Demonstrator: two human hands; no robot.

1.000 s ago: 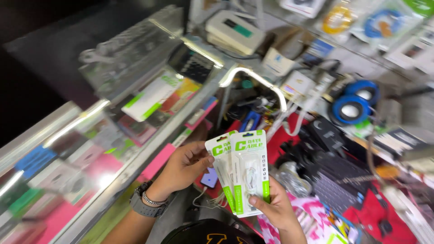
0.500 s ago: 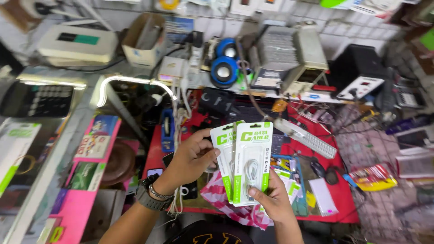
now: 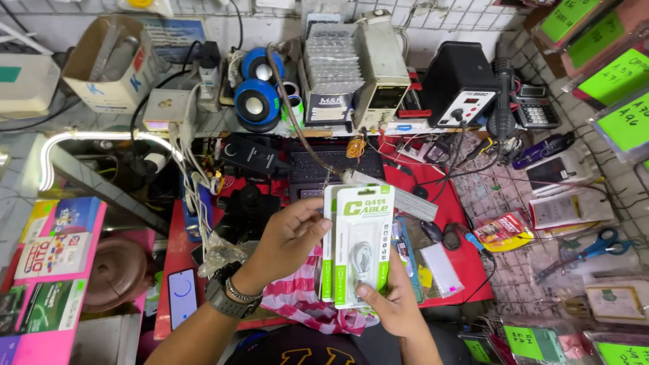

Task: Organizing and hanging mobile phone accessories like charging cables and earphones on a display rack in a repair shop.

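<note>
Both hands, left hand (image 3: 287, 238) and right hand (image 3: 392, 304), are still pinching two green-and-white cable packs (image 3: 362, 247), now over the red mat's (image 3: 466, 260) front edge

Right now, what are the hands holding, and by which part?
Two green-and-white cable packages, stacked. The left hand grips their left edge; the right hand holds the bottom, thumb on the front.

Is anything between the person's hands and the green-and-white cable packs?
Nothing visible. The left hand grips the cable packs at their left edge, and the right hand supports them from below. Both touch the packs directly, above the cluttered red mat.
</note>
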